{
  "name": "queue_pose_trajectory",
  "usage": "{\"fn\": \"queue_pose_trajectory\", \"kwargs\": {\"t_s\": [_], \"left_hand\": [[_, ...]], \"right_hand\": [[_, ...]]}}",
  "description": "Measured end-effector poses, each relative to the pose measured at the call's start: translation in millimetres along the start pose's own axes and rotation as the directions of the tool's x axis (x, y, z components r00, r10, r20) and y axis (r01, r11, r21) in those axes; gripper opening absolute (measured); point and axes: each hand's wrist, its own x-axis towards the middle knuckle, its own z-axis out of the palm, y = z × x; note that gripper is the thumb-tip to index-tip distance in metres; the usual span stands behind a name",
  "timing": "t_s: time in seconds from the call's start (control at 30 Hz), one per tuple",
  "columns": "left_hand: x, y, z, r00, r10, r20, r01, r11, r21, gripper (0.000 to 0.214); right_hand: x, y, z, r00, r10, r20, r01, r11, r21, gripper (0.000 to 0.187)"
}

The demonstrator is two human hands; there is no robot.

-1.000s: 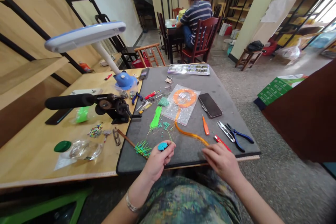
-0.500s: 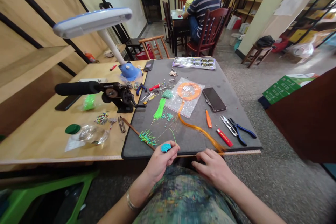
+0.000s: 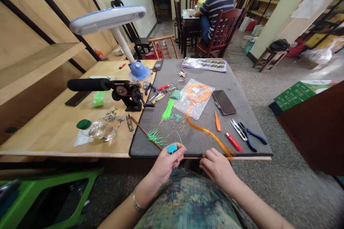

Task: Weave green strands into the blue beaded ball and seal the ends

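At the mat's front edge, my left hand (image 3: 167, 162) is closed around a turquoise beaded cluster (image 3: 172, 149), which shows above the thumb. A thin light-green thread (image 3: 179, 137) rises from its fingertips. Just beyond that hand, a brown stick (image 3: 140, 126) with turquoise-and-green bristly strands (image 3: 155, 137) lies slantwise on the mat. My right hand (image 3: 215, 162) is at the table's edge, fingers curled together and tips pointing down; what they hold, if anything, is hidden. Near its knuckles ends a hank of orange thread (image 3: 209, 134), running from a coil (image 3: 199, 93) on a clear bag.
On the grey mat (image 3: 193, 143) lie green strands (image 3: 168, 110), turquoise beads (image 3: 177, 117), a phone (image 3: 224, 102), a red lighter (image 3: 233, 141), snips (image 3: 238, 130) and pliers (image 3: 252, 136). A hand-cranked machine (image 3: 129, 94), a lamp (image 3: 138, 69) and a bottle (image 3: 100, 130) stand left. A person (image 3: 219, 5) sits behind.
The view has turned slightly left, so the table appears shifted right. My left hand still grips the beaded cluster. The right hand's fingers look drawn closer together.
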Motion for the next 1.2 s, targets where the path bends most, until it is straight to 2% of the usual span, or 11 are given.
{"fn": "queue_pose_trajectory", "kwargs": {"t_s": [0.1,0.2,0.43,0.5,0.7,0.97,1.07,1.2], "left_hand": [[1,-1,-0.3,1.0,-0.016,0.007,0.016,1.0,-0.014,0.032],[3,-3,1.5,0.999,-0.027,0.02,0.027,1.0,-0.014,0.031],[14,-19,14.0,1.0,-0.013,-0.026,0.013,1.0,-0.005,0.035],[18,-21,16.8,0.999,-0.033,-0.028,0.032,0.999,-0.034,0.035],[28,-23,17.8,0.994,-0.108,0.018,0.11,0.976,-0.186,0.035],[38,-30,9.4,0.995,-0.097,0.026,0.101,0.963,-0.252,0.034],[40,-28,8.6,0.996,-0.088,0.024,0.091,0.962,-0.257,0.035],[39,-25,10.2,0.996,-0.091,0.015,0.092,0.963,-0.254,0.035]], "right_hand": [[-4,1,-3,0.983,0.168,-0.075,-0.141,0.952,0.273,0.017],[-7,-1,-3,0.936,0.339,-0.092,-0.252,0.831,0.496,0.018],[7,-19,1,0.808,0.588,-0.051,-0.325,0.516,0.793,0.029],[13,-25,3,0.794,0.607,-0.033,-0.322,0.465,0.825,0.029],[31,-37,19,0.802,0.598,-0.019,-0.276,0.398,0.875,0.024],[51,-40,31,0.785,0.615,0.08,-0.24,0.181,0.954,0.026],[55,-40,31,0.775,0.627,0.079,-0.223,0.153,0.963,0.028],[57,-40,33,0.767,0.639,0.063,-0.22,0.169,0.961,0.031]]}}
